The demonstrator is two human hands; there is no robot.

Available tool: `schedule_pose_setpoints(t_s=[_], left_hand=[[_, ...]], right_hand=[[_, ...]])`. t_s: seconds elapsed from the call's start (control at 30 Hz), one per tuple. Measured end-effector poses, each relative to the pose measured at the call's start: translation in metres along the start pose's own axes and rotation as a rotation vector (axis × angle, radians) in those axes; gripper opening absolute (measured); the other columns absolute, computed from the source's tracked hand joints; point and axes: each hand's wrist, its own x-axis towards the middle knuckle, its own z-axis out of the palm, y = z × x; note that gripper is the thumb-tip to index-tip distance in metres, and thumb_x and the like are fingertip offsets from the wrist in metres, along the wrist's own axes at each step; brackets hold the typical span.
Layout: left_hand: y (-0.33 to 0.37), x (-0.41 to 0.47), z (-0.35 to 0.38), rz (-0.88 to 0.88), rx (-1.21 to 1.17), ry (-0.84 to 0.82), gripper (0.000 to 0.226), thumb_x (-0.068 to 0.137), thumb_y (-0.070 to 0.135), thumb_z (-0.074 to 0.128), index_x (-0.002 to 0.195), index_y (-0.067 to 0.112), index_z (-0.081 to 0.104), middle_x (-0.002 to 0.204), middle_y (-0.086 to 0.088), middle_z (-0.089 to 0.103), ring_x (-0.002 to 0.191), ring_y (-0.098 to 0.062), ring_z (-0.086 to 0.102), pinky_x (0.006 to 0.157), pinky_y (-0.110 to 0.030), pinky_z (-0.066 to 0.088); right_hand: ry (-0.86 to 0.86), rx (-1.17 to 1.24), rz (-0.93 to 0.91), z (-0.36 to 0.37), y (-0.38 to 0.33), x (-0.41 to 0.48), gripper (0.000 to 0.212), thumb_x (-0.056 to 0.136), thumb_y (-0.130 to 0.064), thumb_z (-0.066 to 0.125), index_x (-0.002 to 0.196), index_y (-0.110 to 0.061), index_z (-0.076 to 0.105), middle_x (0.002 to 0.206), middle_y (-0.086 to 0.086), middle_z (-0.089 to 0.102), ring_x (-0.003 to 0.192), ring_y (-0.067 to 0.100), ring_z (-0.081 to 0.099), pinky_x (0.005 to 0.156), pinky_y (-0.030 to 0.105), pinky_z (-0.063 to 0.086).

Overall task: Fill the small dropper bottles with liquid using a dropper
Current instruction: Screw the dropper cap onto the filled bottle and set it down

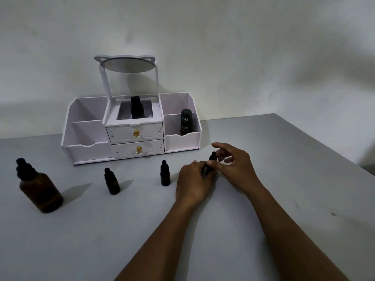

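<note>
Both hands' fingers (211,163) pinch one small dropper bottle (211,161) between them.

Counter (263,199) plain grey. Small dropper bottles (165,175) left of hands: dark brown, black caps. Large bottle (43,191) far left: amber. Organiser (85,151) beyond hands: white, gold knobs (136,133).

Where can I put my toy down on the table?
The near table, in front of the big brown bottle and left of the arms, is bare. So is the right side past the right hand. It's crowded between the organizer and the small bottles.
</note>
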Motion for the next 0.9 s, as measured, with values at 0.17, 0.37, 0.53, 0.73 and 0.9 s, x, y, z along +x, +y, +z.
schedule_pose_setpoints(t_s=[0.17, 0.37, 0.53, 0.73, 0.9], left_hand=[[-0.0004, -0.0002, 0.0010, 0.002, -0.011, -0.009, 0.034, 0.089, 0.053, 0.055, 0.109, 0.029, 0.068, 0.102, 0.006, 0.070, 0.091, -0.014, 0.062, 0.079, -0.033, 0.053], [-0.0023, 0.0013, 0.0022, -0.005, 0.010, -0.004, 0.030, 0.088, 0.051, 0.054, 0.101, 0.028, 0.068, 0.094, 0.005, 0.068, 0.088, -0.017, 0.061, 0.074, -0.036, 0.052], [-0.0021, 0.0014, 0.0031, 0.008, 0.011, -0.006, 0.033, 0.089, 0.052, 0.055, 0.110, 0.029, 0.068, 0.102, 0.006, 0.070, 0.090, -0.015, 0.062, 0.077, -0.030, 0.051], [-0.0025, 0.0022, 0.0027, -0.001, 0.023, -0.001, 0.032, 0.088, 0.051, 0.055, 0.104, 0.026, 0.069, 0.099, 0.003, 0.070, 0.090, -0.019, 0.062, 0.078, -0.038, 0.054], [-0.0042, 0.0026, 0.0040, 0.014, 0.034, -0.006, 0.035, 0.087, 0.054, 0.054, 0.109, 0.030, 0.067, 0.100, 0.006, 0.068, 0.089, -0.015, 0.060, 0.077, -0.034, 0.053]], right_hand=[[-0.050, 0.028, -0.050, -0.0022, 0.0021, -0.0002, 0.053, 0.081, -0.011, 0.080, 0.128, -0.029, 0.064, 0.110, -0.014, 0.072, 0.102, 0.005, 0.066, 0.086, 0.026, 0.056], [0.034, 0.029, -0.015, 0.0039, 0.0027, -0.0006, 0.052, 0.071, -0.024, 0.089, 0.119, -0.026, 0.070, 0.093, -0.009, 0.069, 0.083, 0.005, 0.062, 0.076, 0.019, 0.053], [-0.051, 0.020, -0.043, 0.0018, 0.0034, -0.0003, 0.039, 0.084, -0.008, 0.077, 0.119, -0.022, 0.072, 0.108, -0.010, 0.074, 0.098, 0.008, 0.069, 0.085, 0.032, 0.059], [0.029, 0.009, -0.014, 0.0061, 0.0040, -0.0001, 0.036, 0.075, -0.021, 0.086, 0.109, -0.022, 0.075, 0.099, -0.012, 0.073, 0.089, 0.006, 0.067, 0.075, 0.017, 0.052], [-0.026, -0.020, -0.017, 0.0041, 0.0037, -0.0007, 0.026, 0.085, -0.014, 0.077, 0.110, -0.020, 0.076, 0.100, -0.008, 0.075, 0.093, 0.008, 0.070, 0.084, 0.037, 0.059]])
